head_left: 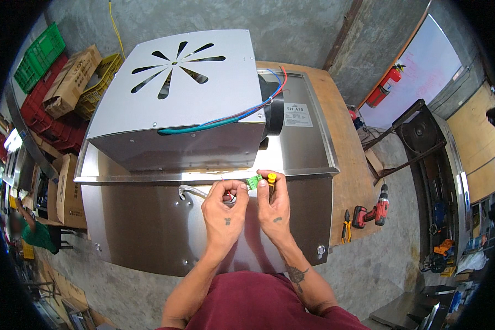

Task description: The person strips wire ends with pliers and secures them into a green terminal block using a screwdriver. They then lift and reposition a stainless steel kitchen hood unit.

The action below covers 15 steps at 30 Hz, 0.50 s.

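Green terminal block (pixel 253 182) on near side of metal box (pixel 198 151), left hand (pixel 224 214) pinching it, right hand (pixel 274 212) closed on yellow screwdriver (pixel 271 178) beside it. Probably light, stiff, crackable; best held by its sides.

This is a workshop where metal equipment is put together. A sheet-metal housing (pixel 187 146) with a slotted top and loose coloured wires (pixel 220 126) sits over a plain wooden surface (pixel 344 137); on its right lie a red cordless drill (pixel 377 212) and yellow-handled pliers (pixel 346 218). The floor (pixel 368 264) and far wall (pixel 297 27) are bare grey, and a red fire extinguisher (pixel 385 87) is at far right. Plastic crates (pixel 41 55) and cardboard boxes (pixel 71 192) crowd the left. The clutter (pixel 443 247) at right seems to be tools and parts, though blurred.
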Each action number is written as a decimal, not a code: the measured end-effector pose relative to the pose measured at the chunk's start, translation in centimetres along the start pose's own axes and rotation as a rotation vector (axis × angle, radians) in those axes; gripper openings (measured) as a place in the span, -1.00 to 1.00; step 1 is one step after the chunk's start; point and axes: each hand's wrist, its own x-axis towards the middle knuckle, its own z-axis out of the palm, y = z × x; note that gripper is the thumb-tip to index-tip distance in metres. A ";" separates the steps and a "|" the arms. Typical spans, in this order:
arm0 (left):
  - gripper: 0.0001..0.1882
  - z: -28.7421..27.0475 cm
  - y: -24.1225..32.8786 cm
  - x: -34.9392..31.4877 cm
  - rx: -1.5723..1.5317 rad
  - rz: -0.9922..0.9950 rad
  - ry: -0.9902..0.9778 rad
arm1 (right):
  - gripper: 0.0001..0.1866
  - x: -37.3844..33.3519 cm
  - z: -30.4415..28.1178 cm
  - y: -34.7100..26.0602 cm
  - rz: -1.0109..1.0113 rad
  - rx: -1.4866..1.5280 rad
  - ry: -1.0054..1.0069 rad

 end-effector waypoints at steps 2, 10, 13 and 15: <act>-0.82 0.2 -0.4 -0.1 -0.022 -0.004 0.012 | -0.72 -0.1 0.4 0.0 -0.030 0.027 0.028; -0.80 0.1 -0.5 0.0 -0.024 -0.032 -0.013 | -0.72 0.0 0.1 -0.7 -0.023 -0.059 -0.018; -0.80 -0.1 -0.4 0.1 -0.019 -0.015 -0.028 | -0.72 0.1 0.0 -0.7 -0.036 -0.098 -0.024; -0.79 -0.2 -0.4 0.1 -0.014 -0.008 -0.043 | -0.72 0.1 -0.1 -0.6 -0.050 -0.111 -0.025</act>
